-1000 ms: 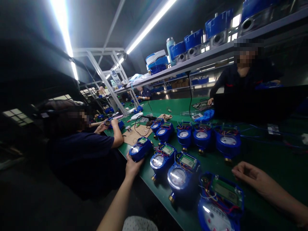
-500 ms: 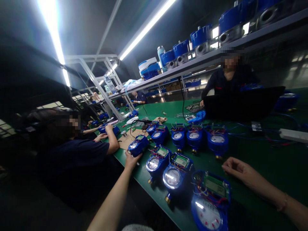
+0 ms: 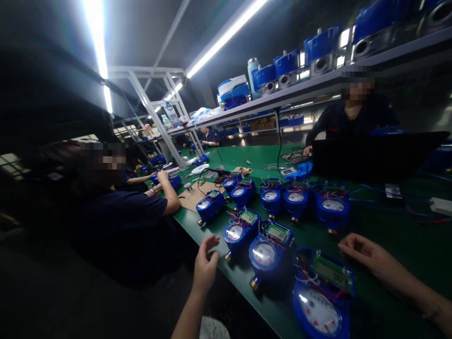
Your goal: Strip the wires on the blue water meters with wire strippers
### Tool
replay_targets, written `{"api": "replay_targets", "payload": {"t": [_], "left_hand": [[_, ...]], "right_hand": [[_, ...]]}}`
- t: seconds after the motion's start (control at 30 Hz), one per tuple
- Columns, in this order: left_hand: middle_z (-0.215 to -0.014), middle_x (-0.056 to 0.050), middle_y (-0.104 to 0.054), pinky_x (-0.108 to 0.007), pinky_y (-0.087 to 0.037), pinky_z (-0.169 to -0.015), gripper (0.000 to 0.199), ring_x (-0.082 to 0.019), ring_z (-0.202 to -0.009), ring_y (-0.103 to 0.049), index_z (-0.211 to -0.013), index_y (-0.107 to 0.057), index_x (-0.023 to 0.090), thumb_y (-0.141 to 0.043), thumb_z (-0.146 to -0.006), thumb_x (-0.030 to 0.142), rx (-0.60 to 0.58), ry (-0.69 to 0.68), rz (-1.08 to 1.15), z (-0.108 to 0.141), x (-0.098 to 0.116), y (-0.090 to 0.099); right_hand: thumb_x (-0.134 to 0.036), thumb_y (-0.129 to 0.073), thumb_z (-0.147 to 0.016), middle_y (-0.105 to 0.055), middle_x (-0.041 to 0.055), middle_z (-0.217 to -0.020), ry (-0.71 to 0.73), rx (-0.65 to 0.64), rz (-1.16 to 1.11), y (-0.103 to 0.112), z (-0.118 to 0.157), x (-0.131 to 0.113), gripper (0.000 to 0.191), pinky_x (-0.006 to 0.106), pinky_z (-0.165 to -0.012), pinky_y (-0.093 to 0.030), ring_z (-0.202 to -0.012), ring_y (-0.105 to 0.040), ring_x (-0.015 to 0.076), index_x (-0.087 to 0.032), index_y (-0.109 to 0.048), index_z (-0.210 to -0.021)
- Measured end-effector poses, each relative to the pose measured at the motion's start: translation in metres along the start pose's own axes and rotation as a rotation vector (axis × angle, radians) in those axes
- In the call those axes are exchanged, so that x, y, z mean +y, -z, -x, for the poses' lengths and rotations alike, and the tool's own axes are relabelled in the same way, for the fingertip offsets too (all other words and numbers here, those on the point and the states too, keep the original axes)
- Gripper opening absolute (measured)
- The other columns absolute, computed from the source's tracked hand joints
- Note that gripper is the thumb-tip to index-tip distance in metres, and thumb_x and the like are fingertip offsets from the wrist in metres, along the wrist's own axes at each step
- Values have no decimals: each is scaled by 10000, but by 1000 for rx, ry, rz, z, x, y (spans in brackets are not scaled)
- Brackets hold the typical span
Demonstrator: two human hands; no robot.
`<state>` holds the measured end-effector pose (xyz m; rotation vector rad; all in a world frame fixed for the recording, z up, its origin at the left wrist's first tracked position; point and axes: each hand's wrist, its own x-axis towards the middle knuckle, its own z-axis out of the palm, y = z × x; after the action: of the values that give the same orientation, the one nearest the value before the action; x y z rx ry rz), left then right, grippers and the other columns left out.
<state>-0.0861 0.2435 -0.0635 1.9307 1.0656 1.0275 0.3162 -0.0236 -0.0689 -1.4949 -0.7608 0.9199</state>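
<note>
Hovering with nothing held: left hand (image 3: 206, 263) near blue meter

Left hand part open, fingers loosely curled. Right hand (image 3: 365, 254) curled near a short brass fitting (image 3: 332, 231); too dim to tell whether fingers pinch anything. Glossy blue, plastic-looking meter with round clear dial (image 3: 211, 207) lies just beyond left hand, the nearer one, not touching; long axis slants from brass end toward bench edge up to display. Beyond: smooth green tabletop (image 3: 240, 153), flat black panel (image 3: 377, 155).

Meters (image 3: 264, 254) sit on the table (image 3: 233, 153) (shelf (image 3: 282, 96) behind, above).
</note>
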Motion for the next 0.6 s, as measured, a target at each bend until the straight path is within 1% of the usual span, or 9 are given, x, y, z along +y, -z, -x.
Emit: {"api": "replay_targets", "payload": {"t": [0.03, 0.07, 0.13, 0.2, 0.3, 0.37, 0.43, 0.5, 0.6], "left_hand": [[-1233, -140, -667, -426, -545, -951, 370, -253, -1121, -657, -1282, -504, 181, -488, -918, 241, -7, -3, -27, -15, 0, 2], [-1230, -135, -670, -441, -544, -947, 342, -256, -1101, -662, -1262, -541, 174, -500, -939, 278, -30, -13, -60, -33, -2, 3], [-1274, -126, -649, -491, -519, -986, 345, -262, -1139, -637, -1263, -575, 164, -537, -955, 315, -83, -44, -142, -68, -5, 1], [-1353, -125, -604, -531, -455, -1072, 375, -270, -1234, -580, -1295, -573, 176, -577, -949, 322, -156, -88, -230, -99, -7, -7], [-1407, -125, -562, -548, -438, -1091, 426, -286, -1283, -540, -1316, -564, 185, -635, -921, 327, -302, -132, -363, -129, -2, -23], [-1376, -122, -578, -529, -473, -1055, 402, -276, -1232, -571, -1284, -586, 185, -638, -919, 347, -383, -134, -456, -139, 4, -30], [-1321, -117, -605, -498, -505, -1009, 355, -256, -1164, -602, -1231, -612, 183, -617, -931, 372, -434, -123, -549, -142, 8, -28], [-1258, -108, -628, -474, -524, -965, 319, -241, -1100, -621, -1174, -629, 175, -608, -934, 385, -467, -111, -630, -138, 8, -19], [-1172, -92, -646, -461, -522, -930, 289, -226, -1024, -628, -1100, -636, 162, -609, -929, 392, -488, -101, -710, -121, 0, 7]], "right_hand": [[-553, -727, -822, -576, 9, -900, -9, 1, -5, 1, -1, 1, 410, 256, -734, -501, -849, -524, 165, -210, -506, -785], [-550, -735, -816, -572, 7, -891, -18, 5, -12, 2, -2, 3, 410, 253, -727, -504, -844, -521, 165, -211, -508, -777], [-538, -752, -802, -565, 3, -874, -35, 7, -40, 3, -3, 3, 408, 248, -705, -506, -821, -514, 162, -213, -507, -770], [-523, -766, -793, -557, 0, -866, -56, -6, -69, 4, -2, 3, 407, 242, -686, -505, -802, -509, 157, -213, -503, -766], [-502, -764, -804, -547, -2, -879, -41, -27, -102, 4, 1, 1, 405, 233, -701, -505, -809, -506, 148, -208, -488, -770], [-504, -753, -815, -542, 1, -887, -25, -26, -117, 3, 3, 0, 411, 239, -729, -511, -827, -507, 149, -203, -476, -773], [-511, -749, -816, -533, 1, -875, -26, -25, -129, 2, 4, -1, 419, 253, -727, -515, -812, -502, 150, -202, -469, -780], [-508, -758, -805, -520, -5, -849, -15, -29, -135, 1, 4, -1, 425, 254, -691, -505, -766, -490, 143, -203, -463, -781], [-492, -764, -801, -514, -13, -825, 14, -24, -131, 0, 5, -4, 414, 249, -673, -483, -734, -478, 137, -205, -468, -765]]}}
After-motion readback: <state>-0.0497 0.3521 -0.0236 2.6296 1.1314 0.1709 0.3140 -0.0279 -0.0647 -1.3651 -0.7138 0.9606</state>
